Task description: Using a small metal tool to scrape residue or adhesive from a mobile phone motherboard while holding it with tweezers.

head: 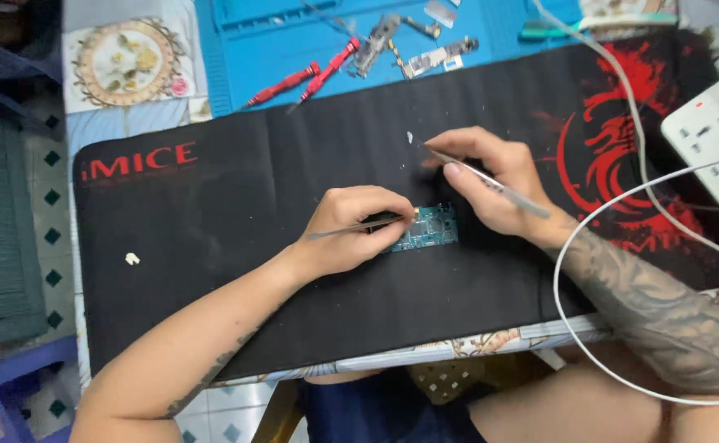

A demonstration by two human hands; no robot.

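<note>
Big black mat (236, 246) covers most of the table, blue mat (294, 41) behind it w/ two red drivers (306, 80) and loose metal phone parts (413, 49), white power strip (708, 135) off to my right w/ a white cable (573, 246) looping over my right forearm. Small blue-green board (432, 228) lies flat mid-mat, between my hands. My left hand (347, 230) rests on the mat, fingers pinched together on tweezers (358, 227), tips at the board's left edge. My right hand (491, 184) sits just behind the board, thumb and forefinger clamped on a thin metal tool (491, 182), its point up and away from the board, near a tiny white fleck (409, 137). Another white bit (132, 259) lies far left. Risks imo: board isn't fixed down, so a push from the tweezers could skid it; too much squeeze or a slip could scratch traces or flick a small part off into the mat; the cable on my arm could tug and jog my right hand
</note>
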